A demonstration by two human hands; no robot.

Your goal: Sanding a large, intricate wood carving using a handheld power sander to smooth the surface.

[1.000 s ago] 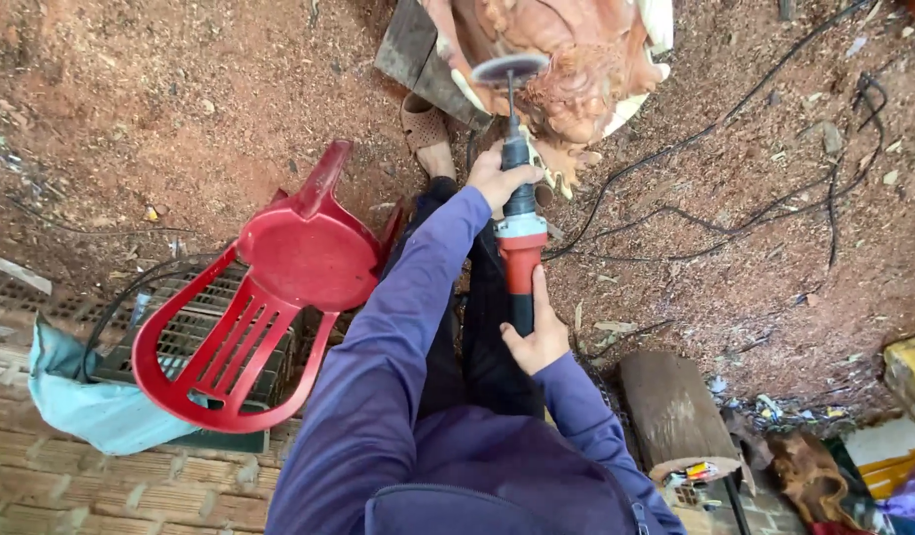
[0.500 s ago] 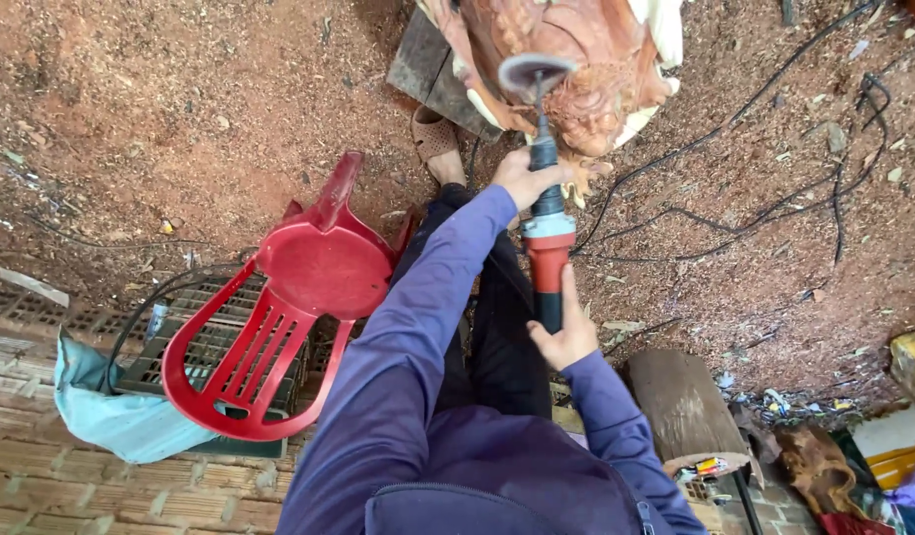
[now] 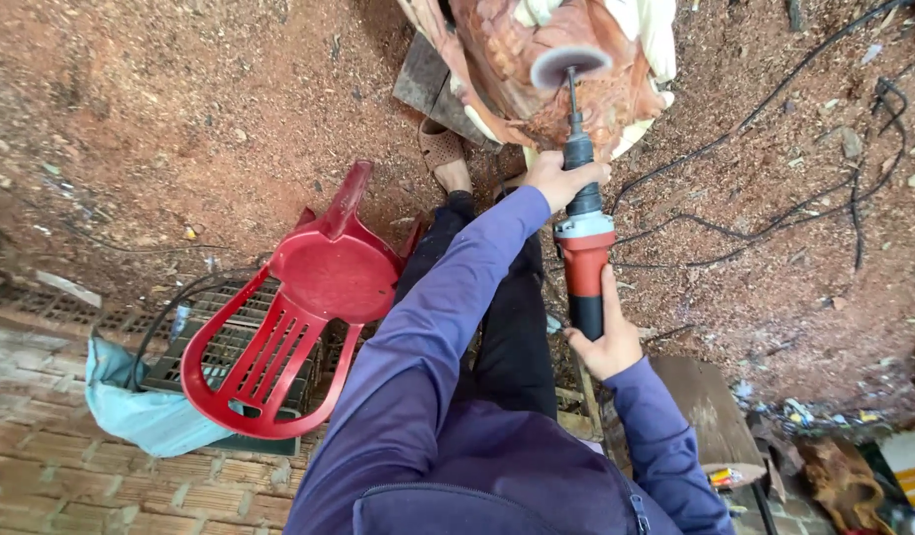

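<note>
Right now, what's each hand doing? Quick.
Left hand: closed around the black neck of the power sander.
Right hand: closed on the sander's rear handle.

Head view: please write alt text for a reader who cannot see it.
A person grips a red and black power sander with both hands, left hand forward, right hand behind, its round pad against a reddish wood carving. A red plastic chair lies tipped on the sawdust-covered ground.

A red chair (image 3: 299, 317) with stripy slats is sitting by purple sleeves (image 3: 448, 307), a red, grey and black tool (image 3: 583, 267), an orange-brown carving (image 3: 576, 59) and a light blue cloth (image 3: 131, 406).
</note>
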